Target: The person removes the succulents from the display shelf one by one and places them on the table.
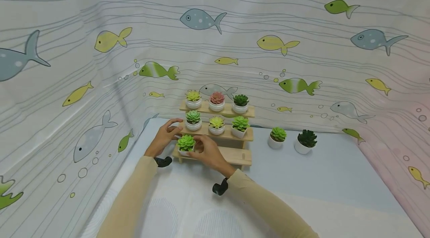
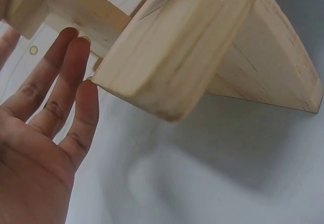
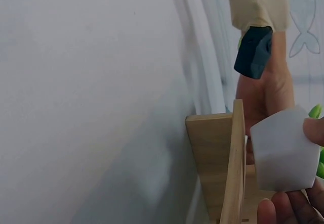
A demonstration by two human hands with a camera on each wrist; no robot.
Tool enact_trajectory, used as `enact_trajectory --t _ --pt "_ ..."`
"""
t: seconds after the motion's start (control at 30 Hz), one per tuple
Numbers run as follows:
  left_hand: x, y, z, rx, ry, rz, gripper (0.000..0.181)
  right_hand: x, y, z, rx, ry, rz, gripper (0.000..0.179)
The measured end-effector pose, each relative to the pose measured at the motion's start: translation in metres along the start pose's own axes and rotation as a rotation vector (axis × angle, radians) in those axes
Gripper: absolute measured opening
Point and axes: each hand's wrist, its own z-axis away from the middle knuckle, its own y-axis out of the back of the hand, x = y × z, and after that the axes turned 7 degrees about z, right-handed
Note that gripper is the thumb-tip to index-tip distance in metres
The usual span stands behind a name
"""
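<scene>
A bright green succulent (image 1: pixel 186 142) in a white angular pot (image 3: pixel 283 153) is at the left end of the lowest tier of a wooden stand (image 1: pixel 231 154). My right hand (image 1: pixel 209 152) pinches this pot between thumb and fingers from its right side. At the stand's left end is my left hand (image 1: pixel 164 138), its fingers extended. The fingertips (image 2: pixel 87 95) touch the end of a wooden board (image 2: pixel 152 72) in the left wrist view. Whether the pot's base fully rests on the board cannot be told.
Potted succulents stand on the upper tiers, among them a pink one (image 1: pixel 217 98) and a yellow one (image 1: pixel 216 122). Right of the stand, a light green succulent (image 1: pixel 277 135) and a dark green one (image 1: pixel 305 143) sit on the table (image 1: pixel 336 178). Fish-patterned sheeting (image 1: pixel 235 25) surrounds the table.
</scene>
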Motion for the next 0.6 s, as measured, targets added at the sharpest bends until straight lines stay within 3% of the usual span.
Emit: enact_trajectory --t 0.23,0.6 --pt "-0.024 0.005 -0.013 0.017 -0.02 0.004 0.054 -0.002 0.013 0.009 0.0 0.002 -0.071 0.058" --pt "-0.029 0.006 -0.012 0.033 -0.062 -0.054 0.056 0.0 0.035 0.024 0.035 0.043 -0.048 0.058"
